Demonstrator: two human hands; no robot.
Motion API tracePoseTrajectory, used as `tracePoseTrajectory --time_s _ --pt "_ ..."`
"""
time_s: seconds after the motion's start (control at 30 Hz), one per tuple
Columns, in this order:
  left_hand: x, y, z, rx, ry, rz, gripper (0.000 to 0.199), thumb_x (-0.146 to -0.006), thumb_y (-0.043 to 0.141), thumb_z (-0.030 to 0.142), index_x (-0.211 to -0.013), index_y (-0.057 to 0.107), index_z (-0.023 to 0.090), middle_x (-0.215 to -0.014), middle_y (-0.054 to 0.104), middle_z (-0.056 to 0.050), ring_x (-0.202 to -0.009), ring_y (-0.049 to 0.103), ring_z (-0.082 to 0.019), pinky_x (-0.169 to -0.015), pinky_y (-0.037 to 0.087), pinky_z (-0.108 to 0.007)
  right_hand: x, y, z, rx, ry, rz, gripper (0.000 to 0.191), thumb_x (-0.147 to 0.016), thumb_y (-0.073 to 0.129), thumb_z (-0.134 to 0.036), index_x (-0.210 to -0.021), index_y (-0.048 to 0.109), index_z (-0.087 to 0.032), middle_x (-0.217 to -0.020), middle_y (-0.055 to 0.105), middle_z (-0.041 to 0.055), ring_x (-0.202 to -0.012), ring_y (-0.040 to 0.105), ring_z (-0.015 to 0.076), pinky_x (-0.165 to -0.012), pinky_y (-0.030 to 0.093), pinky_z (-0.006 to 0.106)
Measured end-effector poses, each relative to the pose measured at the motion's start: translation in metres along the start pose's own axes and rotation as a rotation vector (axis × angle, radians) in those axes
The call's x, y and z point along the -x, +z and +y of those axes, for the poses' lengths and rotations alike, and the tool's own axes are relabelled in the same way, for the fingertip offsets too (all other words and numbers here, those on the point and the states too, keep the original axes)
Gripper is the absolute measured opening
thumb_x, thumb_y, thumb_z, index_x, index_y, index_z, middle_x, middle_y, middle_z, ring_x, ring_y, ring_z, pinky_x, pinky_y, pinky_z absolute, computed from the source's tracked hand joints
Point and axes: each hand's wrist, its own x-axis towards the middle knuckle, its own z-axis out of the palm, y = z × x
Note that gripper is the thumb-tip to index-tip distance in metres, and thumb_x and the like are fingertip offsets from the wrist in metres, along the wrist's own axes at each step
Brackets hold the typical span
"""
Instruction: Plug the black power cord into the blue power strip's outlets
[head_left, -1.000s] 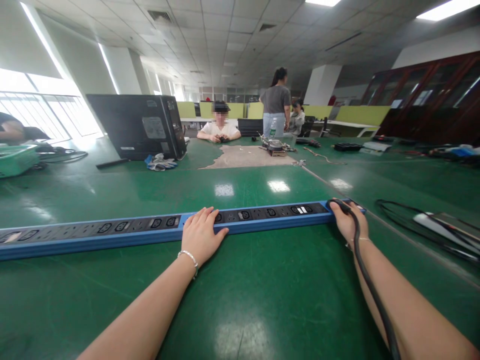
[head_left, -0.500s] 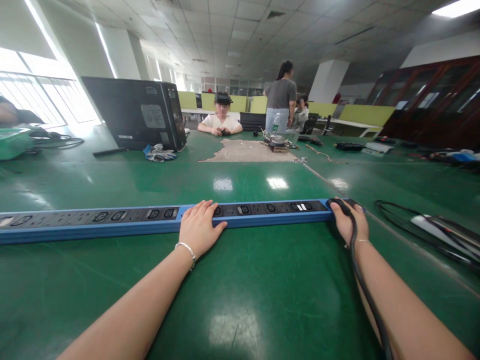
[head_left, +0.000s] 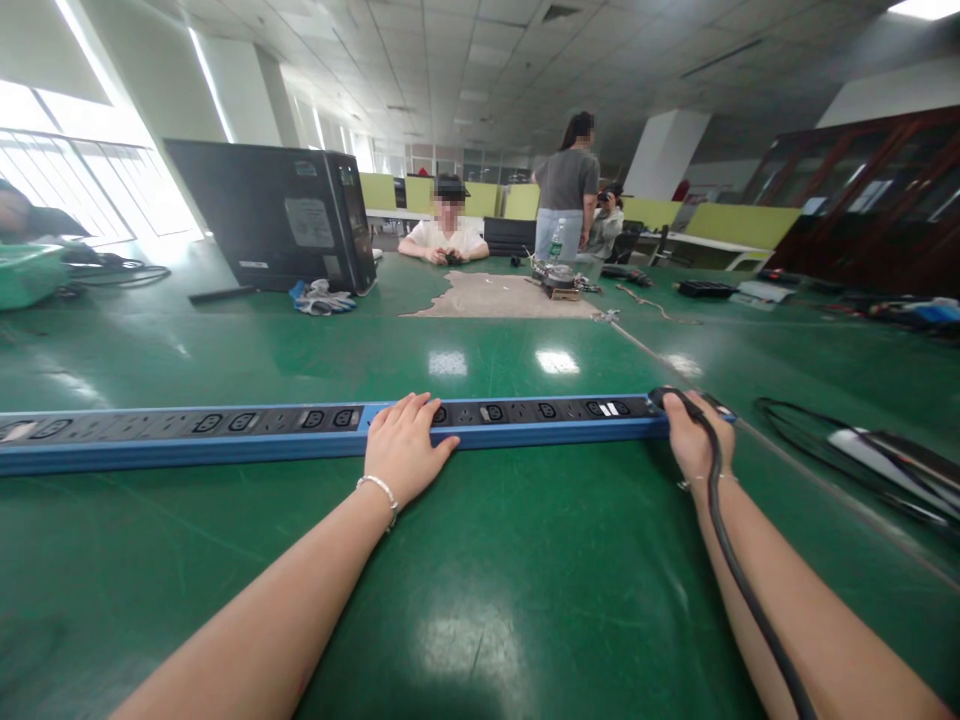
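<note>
A long blue power strip [head_left: 562, 432] with black sockets lies across the green table. Over its middle rests my left hand [head_left: 405, 445], the fingers on top and the thumb along the near side, wrapped round the strip. At the strip's right end, my right hand [head_left: 697, 435] grips a black plug [head_left: 658, 398]. From the plug a thick black cable [head_left: 739, 590] runs down over my right forearm. Whether the plug is fully seated in the strip I cannot tell.
A black computer case [head_left: 277, 215] and gloves [head_left: 321, 297] stand back left, beyond a green basket [head_left: 30, 272]. Cables and a white-edged device [head_left: 885, 460] lie right. Across the table [head_left: 495, 355] a person [head_left: 448, 235] sits; another person [head_left: 568, 185] stands behind.
The view has shifted slightly. My right hand has turned a little with the plug still in its grip; my left hand stays on the strip.
</note>
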Motion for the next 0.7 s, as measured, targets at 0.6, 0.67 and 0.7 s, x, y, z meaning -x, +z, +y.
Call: tracePoseTrajectory --time_s 0.6,0.67,0.7 --pt "0.001 0.000 0.001 0.037 -0.011 -0.010 0.052 -0.080 0.053 0.049 -0.124 0.052 0.021 -0.134 0.052 -0.007 -0.127 0.041 -0.025 -0.106 0.029 -0.041 0.005 -0.003 -0.031 0.110 0.054 -0.095 0.042 -0.078 0.047 -0.044 -0.102 0.068 -0.017 -0.109 0.066 0.0129 -0.111 0.055 0.0292 -0.100 0.037 0.047" --pt "0.001 0.000 0.001 0.035 -0.008 -0.006 0.052 -0.080 0.053 0.049 -0.124 0.052 0.020 -0.133 0.052 -0.008 -0.127 0.041 -0.025 -0.106 0.029 -0.041 0.005 -0.003 -0.034 0.111 0.040 -0.098 0.043 -0.078 0.047 -0.044 -0.102 0.068 -0.016 -0.109 0.066 0.0133 -0.111 0.055 0.0297 -0.100 0.036 0.048" --pt "0.000 0.000 0.001 0.034 -0.006 -0.003 0.052 -0.080 0.053 0.049 -0.124 0.052 0.020 -0.133 0.052 -0.008 -0.127 0.041 -0.025 -0.106 0.029 -0.041 0.006 -0.003 -0.034 0.112 0.033 -0.097 0.043 -0.078 0.046 -0.043 -0.103 0.068 -0.016 -0.109 0.066 0.0133 -0.111 0.055 0.0298 -0.100 0.036 0.049"
